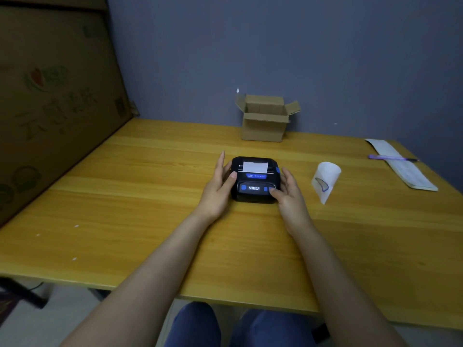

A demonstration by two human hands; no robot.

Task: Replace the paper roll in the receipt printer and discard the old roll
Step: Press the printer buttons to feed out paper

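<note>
Printer (254,181), boxy black plastic, left hand (218,186), right hand (288,194) straight-fingered against its sides

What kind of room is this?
Probably a plain workroom or storeroom: a wooden table against a bare grey wall, an open cardboard box, and a receipt printer on the table.

yellow wooden surface (150,196), black receipt printer (254,180) sat around the middle, open cardboard box (263,128) at the back edge, loose curl of white paper (325,179) right of the printer, long notepad (406,169) far right, few white specks (75,225) on the left
</note>
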